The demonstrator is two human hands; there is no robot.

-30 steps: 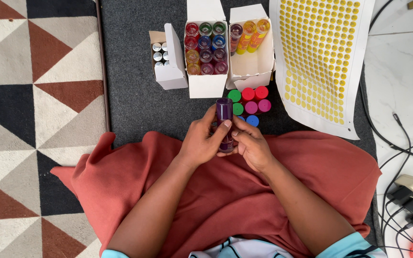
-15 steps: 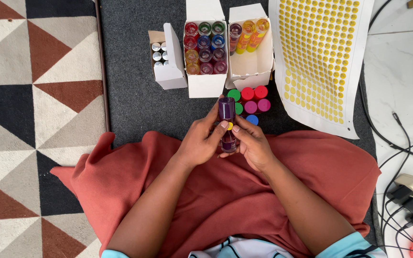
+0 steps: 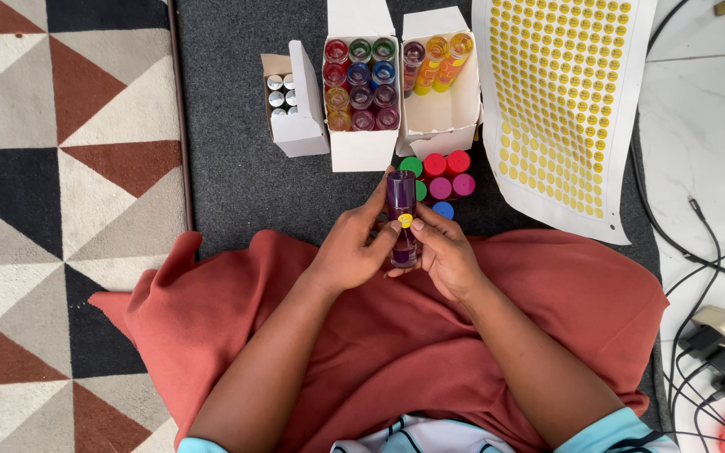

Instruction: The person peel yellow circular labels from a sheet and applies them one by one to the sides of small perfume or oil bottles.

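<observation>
Yellow sticker [image 3: 405, 221] now on purple bottle [image 3: 401, 197], left hand [image 3: 354, 252] clasping bottle, right hand [image 3: 446, 256] fingertips pressing sticker

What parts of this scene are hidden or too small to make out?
- Purple bottle, head view: lower end covered by the left hand and right hand.
- Sticker sheet: top cut by the frame edge; dot markings too small.
- Small open box: its flap hides part of its contents.
</observation>
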